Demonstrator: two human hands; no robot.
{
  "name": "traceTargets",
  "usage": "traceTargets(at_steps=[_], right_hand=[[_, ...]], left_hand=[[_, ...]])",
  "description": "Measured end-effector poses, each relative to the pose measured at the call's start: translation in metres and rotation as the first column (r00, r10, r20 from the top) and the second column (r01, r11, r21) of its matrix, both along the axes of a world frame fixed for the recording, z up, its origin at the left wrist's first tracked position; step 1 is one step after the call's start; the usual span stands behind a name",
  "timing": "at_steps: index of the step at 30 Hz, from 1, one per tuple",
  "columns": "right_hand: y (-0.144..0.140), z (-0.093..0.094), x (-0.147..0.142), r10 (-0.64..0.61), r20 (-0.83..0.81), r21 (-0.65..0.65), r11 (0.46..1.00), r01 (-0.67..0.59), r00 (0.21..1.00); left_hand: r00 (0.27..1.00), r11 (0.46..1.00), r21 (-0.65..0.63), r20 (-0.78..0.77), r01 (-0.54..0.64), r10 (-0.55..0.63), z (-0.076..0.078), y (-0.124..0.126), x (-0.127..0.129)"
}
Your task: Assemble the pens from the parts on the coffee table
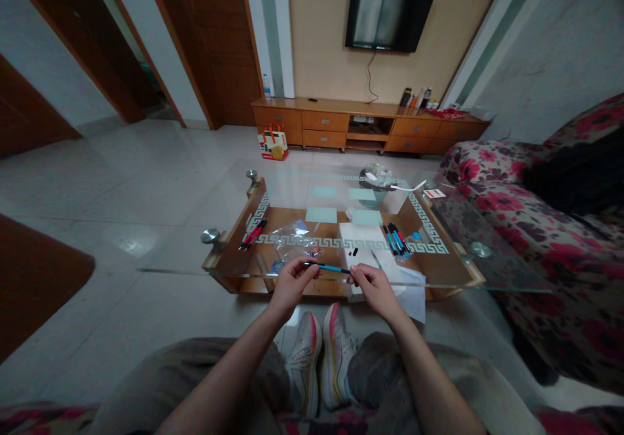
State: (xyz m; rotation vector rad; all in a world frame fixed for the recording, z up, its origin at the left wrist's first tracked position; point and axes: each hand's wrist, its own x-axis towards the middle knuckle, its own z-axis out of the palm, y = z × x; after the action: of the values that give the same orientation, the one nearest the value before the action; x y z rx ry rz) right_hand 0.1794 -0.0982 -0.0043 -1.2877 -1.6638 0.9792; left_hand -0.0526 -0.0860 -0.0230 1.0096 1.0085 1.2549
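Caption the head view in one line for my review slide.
Left hand and right hand hold a slim blue-and-black pen near its ends at a clear glass-topped table.

The right hand (373, 285) covers the 3 o'clock end of the blue-and-black pen (335, 268), and the left hand (292, 279) hides part of its 9 o'clock end. Toward 4 o'clock, small black pieces (355, 251) are too tiny to identify; pens in the bundle (396, 240) overlap past counting. Print on the bag (273, 145) at 11 o'clock is unreadable. The sofa (526, 227) leaves view at 3 o'clock, the forearms (234, 370) around 5 and 7.
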Motion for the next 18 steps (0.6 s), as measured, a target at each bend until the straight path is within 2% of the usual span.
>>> traceTargets(at_steps=[7, 11, 18], right_hand=[[0.0006, -0.0038, -0.0034, -0.051, -0.092, 0.024, 0.998, 0.053, 0.994], [0.0013, -0.003, -0.0042, -0.039, -0.064, 0.034, 0.999, 0.041, 0.997], [-0.0005, -0.0002, -0.0033, -0.018, 0.04, 0.012, 1.0, 0.018, 0.999]], left_hand=[[0.998, 0.998, -0.001, 0.023, -0.056, 0.056, -0.0014, 0.0004, 0.0002], [0.997, 0.998, -0.013, 0.039, -0.064, 0.064, -0.0022, 0.0003, 0.0012], [0.999, 0.999, -0.037, 0.04, -0.034, 0.035, 0.0052, -0.0018, 0.0026]])
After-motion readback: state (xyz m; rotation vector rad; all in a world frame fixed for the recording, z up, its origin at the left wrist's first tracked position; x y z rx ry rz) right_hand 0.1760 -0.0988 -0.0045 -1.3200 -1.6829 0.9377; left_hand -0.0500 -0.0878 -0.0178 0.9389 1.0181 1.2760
